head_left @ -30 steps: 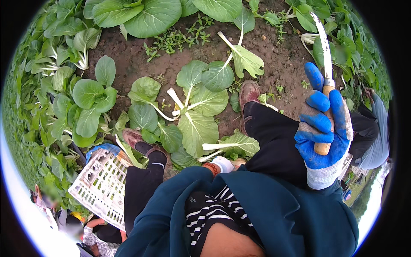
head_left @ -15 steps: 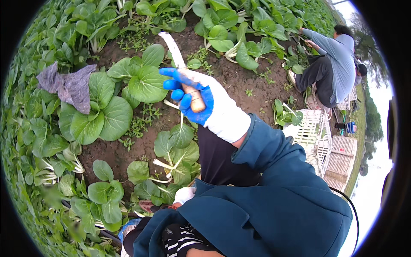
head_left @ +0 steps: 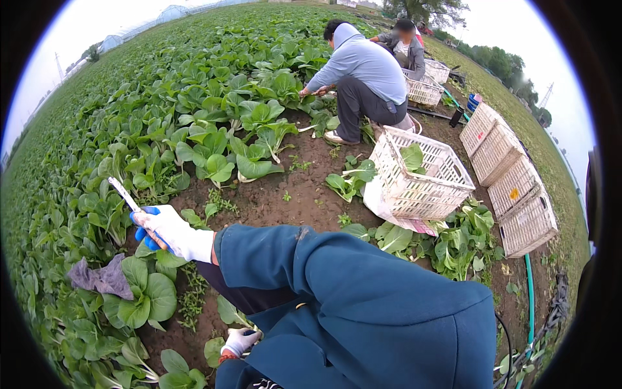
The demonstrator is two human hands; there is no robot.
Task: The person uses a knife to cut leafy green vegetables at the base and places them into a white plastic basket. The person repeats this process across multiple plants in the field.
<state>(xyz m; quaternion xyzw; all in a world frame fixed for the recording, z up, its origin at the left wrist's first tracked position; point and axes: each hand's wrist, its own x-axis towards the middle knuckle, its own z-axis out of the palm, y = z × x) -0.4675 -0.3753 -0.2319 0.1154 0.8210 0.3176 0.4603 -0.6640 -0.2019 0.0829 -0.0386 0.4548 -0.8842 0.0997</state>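
Note:
My right hand, in a white glove with blue-coated fingers, is closed round the wooden handle of a knife. Its pale blade points up and to the left, over the leafy rows. Low in the view, my left hand, gloved in white, is curled beside the leaves and pale stalks of a bok choy. What its fingers hold, if anything, is hidden. A grey-purple cloth lies on the plants below the knife, beside a broad-leaved bok choy.
A white plastic crate with leaves in it stands right of the soil strip; cut bok choy lies next to it. More crates line the right side, near a green hose. A co-worker squats ahead, another person beyond.
The view has lifted toward the field and crates. My right hand, still gripping the knife, has gone outward to the left, nearer the cloth. My left hand remains low.

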